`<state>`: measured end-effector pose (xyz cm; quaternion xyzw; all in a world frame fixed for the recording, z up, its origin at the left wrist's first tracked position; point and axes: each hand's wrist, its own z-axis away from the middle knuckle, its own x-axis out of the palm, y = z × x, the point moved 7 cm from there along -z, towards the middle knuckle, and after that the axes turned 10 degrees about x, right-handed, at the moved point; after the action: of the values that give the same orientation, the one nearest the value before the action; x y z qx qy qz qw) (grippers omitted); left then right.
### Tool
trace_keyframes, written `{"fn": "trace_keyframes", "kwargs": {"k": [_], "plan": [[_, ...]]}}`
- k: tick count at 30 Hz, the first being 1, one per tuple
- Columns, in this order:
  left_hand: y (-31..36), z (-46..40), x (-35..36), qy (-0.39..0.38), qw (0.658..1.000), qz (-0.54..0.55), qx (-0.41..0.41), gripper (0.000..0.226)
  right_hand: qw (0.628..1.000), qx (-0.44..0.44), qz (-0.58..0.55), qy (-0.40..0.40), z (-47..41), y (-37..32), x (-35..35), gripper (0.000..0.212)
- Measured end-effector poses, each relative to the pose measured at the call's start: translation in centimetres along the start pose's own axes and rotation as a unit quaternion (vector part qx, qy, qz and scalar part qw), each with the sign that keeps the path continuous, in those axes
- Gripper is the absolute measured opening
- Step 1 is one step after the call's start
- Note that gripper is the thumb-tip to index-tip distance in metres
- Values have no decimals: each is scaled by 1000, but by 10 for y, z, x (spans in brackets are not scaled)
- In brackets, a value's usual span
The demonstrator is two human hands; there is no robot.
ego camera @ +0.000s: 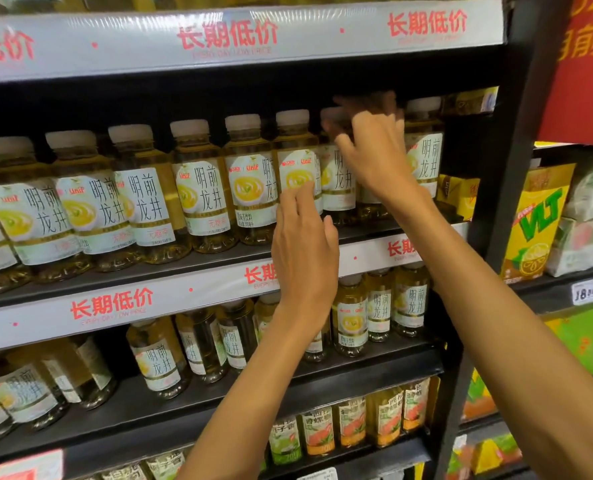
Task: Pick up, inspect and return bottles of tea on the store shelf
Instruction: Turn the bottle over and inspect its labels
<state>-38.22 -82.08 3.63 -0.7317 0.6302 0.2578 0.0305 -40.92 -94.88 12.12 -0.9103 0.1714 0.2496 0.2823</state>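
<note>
- Standing upright on the upper shelf (218,252), the tea bottles (201,185) run in one row, each with its long axis vertical and its white cap at the top.
- I see clear plastic bodies, rounded and squat, filled with pale yellow tea and wrapped in glossy white labels with black characters.
- My left hand (303,251) reaches up with its fingers straight and its grip relaxed; the fingertips (296,192) touch the label of one bottle (296,168) in the row.
- My right hand (374,150) is blurred at the cap end of the next bottle (336,181) to the right; its fingers curl near the cap, but I cannot tell whether the grip holds it.
- More bottles (379,306) of the same kind stand on the lower shelf (322,372).
- A yellow carton (535,220) stands on the neighbouring rack to the right.
</note>
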Motion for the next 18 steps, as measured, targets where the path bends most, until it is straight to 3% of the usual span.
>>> {"fn": "trace_keyframes", "kwargs": {"k": [4, 7, 11, 18], "plan": [[2, 1, 2, -10, 1000, 5, 8, 47, 999, -18, -13, 24, 7, 2, -9, 37], [4, 4, 5, -17, 1000, 13, 0, 50, 990, -62, -124, 20, 18, 5, -18, 39], [5, 5, 10, -34, 998, 39, -22, 54, 948, -75, -310, -18, 31, 14, -23, 39], [14, -2, 23, -55, 983, 166, -61, 70, 884, -96, -454, -55, 40, 19, -50, 29]]}}
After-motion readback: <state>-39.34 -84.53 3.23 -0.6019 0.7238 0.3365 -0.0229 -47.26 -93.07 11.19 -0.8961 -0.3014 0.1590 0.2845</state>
